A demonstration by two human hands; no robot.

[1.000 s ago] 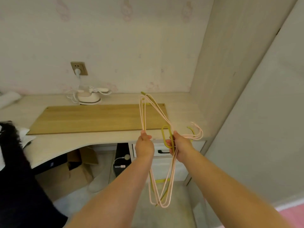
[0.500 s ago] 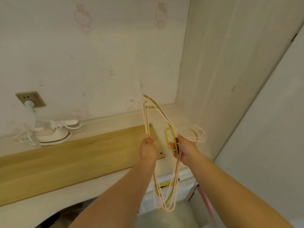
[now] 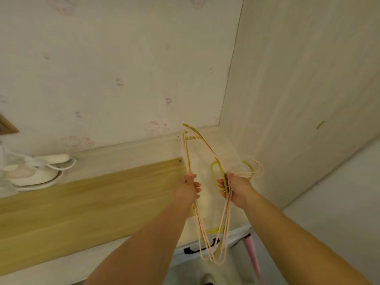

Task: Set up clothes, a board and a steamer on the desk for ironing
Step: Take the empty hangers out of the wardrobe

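Head view: both hands grasp a bundle of pink and yellow-green hangers (image 3: 205, 223) at centre frame.
Left hand (image 3: 190, 187) and right hand (image 3: 236, 188) curl round the wires; wooden board (image 3: 92, 202) lies on the desk (image 3: 133, 151) lower left, white steamer (image 3: 35, 171) at left edge.

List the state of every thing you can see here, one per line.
left hand: grips the hangers' bar side
right hand: grips the hangers near the hooks
hangers: bunched, pink and yellow-green, held up over the desk's right end
board: lying flat on the desk
steamer: resting on the desk, cord looped around it
drawer: closed
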